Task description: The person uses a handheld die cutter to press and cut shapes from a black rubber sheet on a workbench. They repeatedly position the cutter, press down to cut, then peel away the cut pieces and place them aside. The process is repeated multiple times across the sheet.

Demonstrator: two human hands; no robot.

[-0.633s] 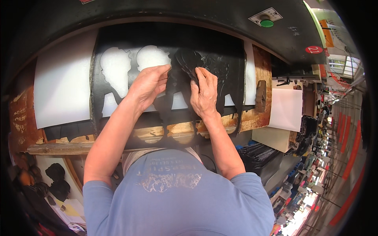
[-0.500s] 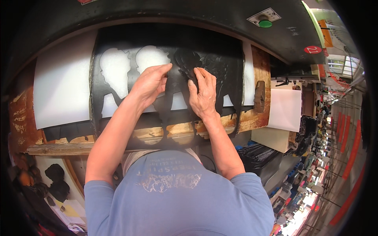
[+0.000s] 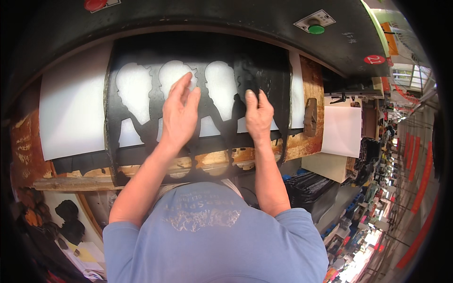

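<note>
A black sheet, perhaps leather or rubber, lies over a white board in front of me. Three rounded cut-outs run across it, and white shows through each. My left hand is open, its fingers stretched over the lower part of the middle cut-out. To the right of the third cut-out, my right hand has its thumb and fingers bent around a dark cut piece. Black against black, that piece's outline is blurred. Narrow strips of the sheet hang over the near wooden edge.
A dark machine beam with a green button and a red button spans the far side. The worn wooden bed borders the sheet. White sheets stand at right; black cut pieces lie lower left.
The third cut-out, earlier filled with black pieces, now shows white. My right hand has shifted right and slightly nearer. My left hand has straightened its fingers and moved slightly left.
</note>
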